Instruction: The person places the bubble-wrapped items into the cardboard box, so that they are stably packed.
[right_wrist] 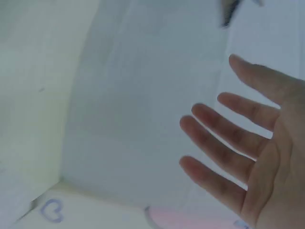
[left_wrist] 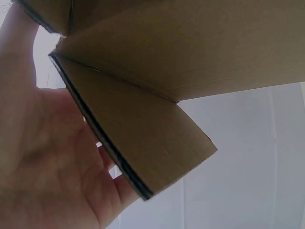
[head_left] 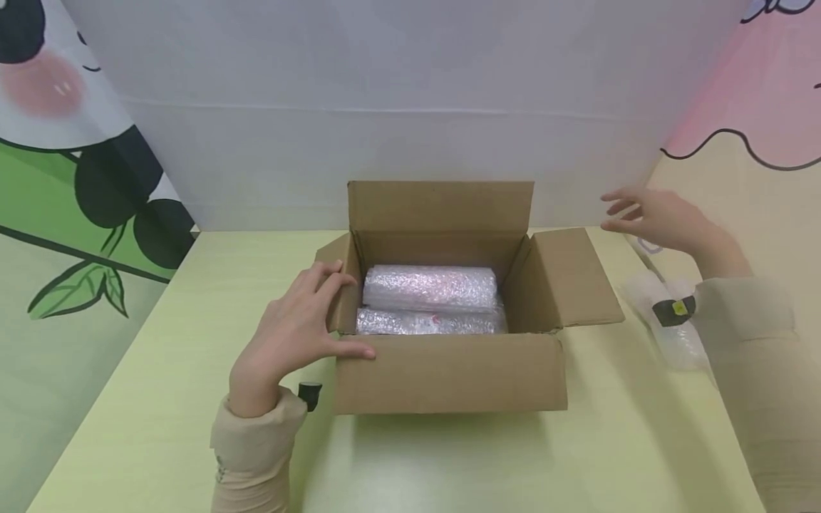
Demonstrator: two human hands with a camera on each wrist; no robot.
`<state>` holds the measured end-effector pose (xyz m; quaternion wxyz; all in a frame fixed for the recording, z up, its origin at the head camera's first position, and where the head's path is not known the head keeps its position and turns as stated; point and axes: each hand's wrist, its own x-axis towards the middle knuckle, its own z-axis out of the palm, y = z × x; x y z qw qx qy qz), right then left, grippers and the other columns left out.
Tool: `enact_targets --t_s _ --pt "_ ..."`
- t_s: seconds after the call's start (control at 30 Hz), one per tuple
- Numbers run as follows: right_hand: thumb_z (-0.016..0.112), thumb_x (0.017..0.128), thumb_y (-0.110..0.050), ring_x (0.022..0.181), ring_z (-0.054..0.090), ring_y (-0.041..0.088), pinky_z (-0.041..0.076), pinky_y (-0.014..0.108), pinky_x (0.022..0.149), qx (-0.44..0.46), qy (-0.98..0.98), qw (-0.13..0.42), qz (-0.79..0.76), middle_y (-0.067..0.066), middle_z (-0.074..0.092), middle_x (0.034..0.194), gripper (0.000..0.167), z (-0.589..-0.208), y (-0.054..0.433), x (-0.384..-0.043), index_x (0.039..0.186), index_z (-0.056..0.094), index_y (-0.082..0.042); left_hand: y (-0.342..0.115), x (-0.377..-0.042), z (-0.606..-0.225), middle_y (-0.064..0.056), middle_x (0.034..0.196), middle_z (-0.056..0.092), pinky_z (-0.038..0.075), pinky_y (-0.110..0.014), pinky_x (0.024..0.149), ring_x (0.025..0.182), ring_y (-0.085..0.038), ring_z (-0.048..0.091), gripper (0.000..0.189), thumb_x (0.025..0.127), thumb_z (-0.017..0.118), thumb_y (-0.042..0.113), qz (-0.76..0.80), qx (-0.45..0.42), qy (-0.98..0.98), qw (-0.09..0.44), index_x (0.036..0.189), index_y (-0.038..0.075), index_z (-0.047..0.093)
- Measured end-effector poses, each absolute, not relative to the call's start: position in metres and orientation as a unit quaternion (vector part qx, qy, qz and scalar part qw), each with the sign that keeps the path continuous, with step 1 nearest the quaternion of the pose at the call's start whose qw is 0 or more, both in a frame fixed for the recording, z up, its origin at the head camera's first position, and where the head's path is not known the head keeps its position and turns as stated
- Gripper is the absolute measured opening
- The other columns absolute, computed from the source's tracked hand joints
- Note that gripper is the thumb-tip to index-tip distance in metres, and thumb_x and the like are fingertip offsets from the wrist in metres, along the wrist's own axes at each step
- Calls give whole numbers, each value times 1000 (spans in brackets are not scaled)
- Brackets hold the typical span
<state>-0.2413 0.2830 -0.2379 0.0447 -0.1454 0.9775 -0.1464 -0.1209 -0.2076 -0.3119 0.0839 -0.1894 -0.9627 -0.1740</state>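
Note:
An opened cardboard box (head_left: 449,374) stands in the middle of the table with its flaps folded outward. Inside lie two bubble-wrapped packages (head_left: 430,287), one behind the other. My left hand (head_left: 291,331) holds the box at its front left corner, fingers bent over the left flap (left_wrist: 133,129) and thumb on the front flap. In the left wrist view the palm faces that flap, and the fingers are partly hidden behind it. Right of the box, my right hand (head_left: 661,217) hovers in the air with spread, loosely bent fingers (right_wrist: 224,133) and holds nothing.
Another bubble-wrapped piece (head_left: 673,335) lies at the table's right edge, partly covered by the right sleeve. A white wall (head_left: 410,142) rises behind the box, and cartoon-printed panels (head_left: 96,185) flank the table. The box's right flap (head_left: 577,278) sticks out sideways.

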Motion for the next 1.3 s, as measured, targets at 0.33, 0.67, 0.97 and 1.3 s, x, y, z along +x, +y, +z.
enact_targets --t_s 0.33,0.67,0.97,1.3 --pt "53 93 -52 109 50 61 42 73 75 -32 994 103 -20 36 51 129 76 -310 353 -228 141 35 4 -208 -120 -312 -6 140 43 45 -32 55 114 -25 50 99 53 74 79 -174 -189 -963 81 127 15 53" --pt "58 90 -44 109 43 67 38 77 78 5 990 130 -55 44 40 129 74 -360 384 -213 137 34 8 -208 -120 -313 -6 141 42 47 -34 56 115 -25 49 100 53 74 79 -175 -188 -963 81 128 16 53" --pt "61 86 -41 98 47 64 39 71 71 36 989 112 -91 48 34 123 81 -390 395 -203 139 26 9 -208 -120 -313 -6 141 42 46 -33 56 116 -25 49 100 53 73 80 -176 -187 -963 78 127 16 53" --pt "61 87 -32 94 48 68 41 72 69 21 991 95 -89 48 37 118 72 -398 400 -201 136 26 7 -207 -121 -314 -6 141 42 48 -36 58 118 -26 49 100 53 75 77 -174 -185 -964 80 128 16 53"
